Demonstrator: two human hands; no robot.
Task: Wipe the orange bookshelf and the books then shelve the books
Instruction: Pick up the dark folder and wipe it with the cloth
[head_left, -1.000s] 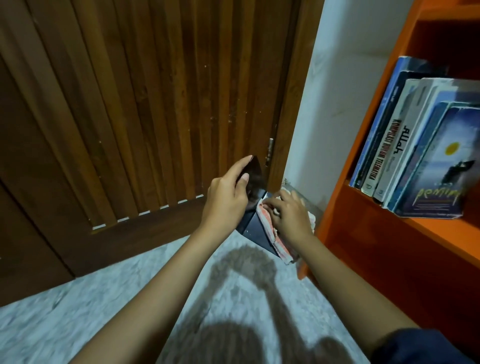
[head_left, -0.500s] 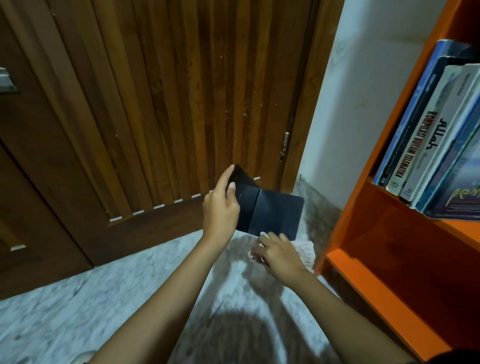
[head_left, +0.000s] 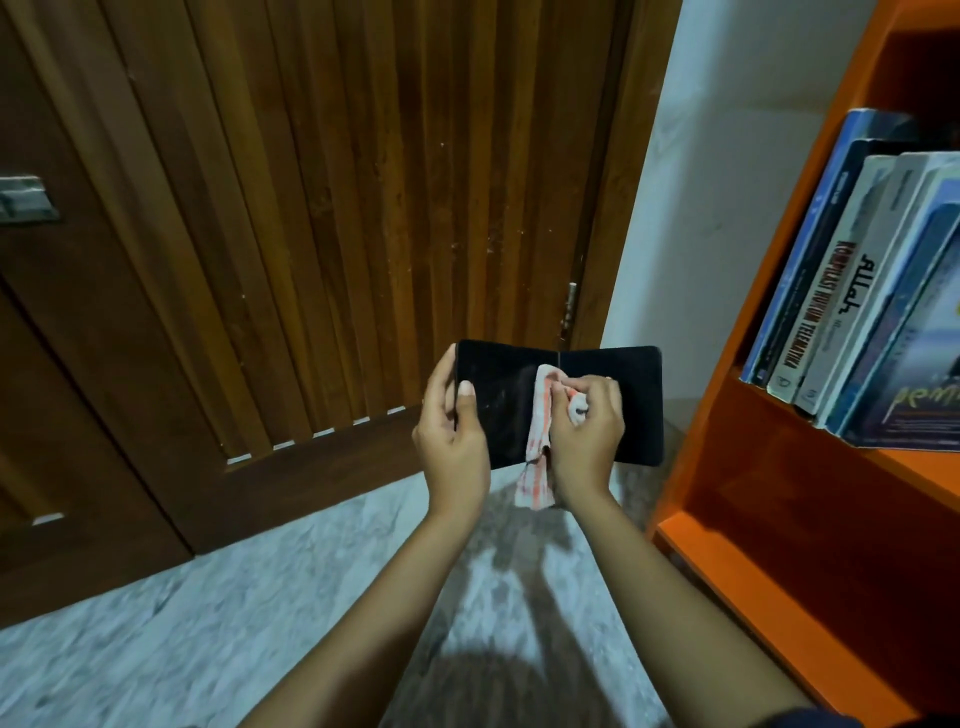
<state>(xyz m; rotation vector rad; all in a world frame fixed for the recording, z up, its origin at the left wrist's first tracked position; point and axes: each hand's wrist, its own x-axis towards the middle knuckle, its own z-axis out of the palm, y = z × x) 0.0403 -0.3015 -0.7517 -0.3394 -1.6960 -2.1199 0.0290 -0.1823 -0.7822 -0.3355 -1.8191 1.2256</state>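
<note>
Left hand (head_left: 453, 435): our grip is closed on the left edge of the black book (head_left: 636, 405), thumb across the front cover, fingers behind. The book is held spread open in the air, covers toward us, above the floor and left of the orange bookshelf (head_left: 779, 467).

Right hand (head_left: 587, 423): our grip is bunched tight around a white-and-orange cloth (head_left: 537, 457), pressed against the book near its spine; the cloth's loose end hangs below the book's lower edge.

Shelved books (head_left: 852, 312): a row leaning on the upper shelf of the bookshelf, spines outward. The lower shelf board shows bare orange.

Floor (head_left: 208, 623): pale grey, marbled, with our shadow on it.

Room: a brown slatted wooden door (head_left: 311, 208) ahead; a white wall (head_left: 727, 156) between door and bookshelf.
</note>
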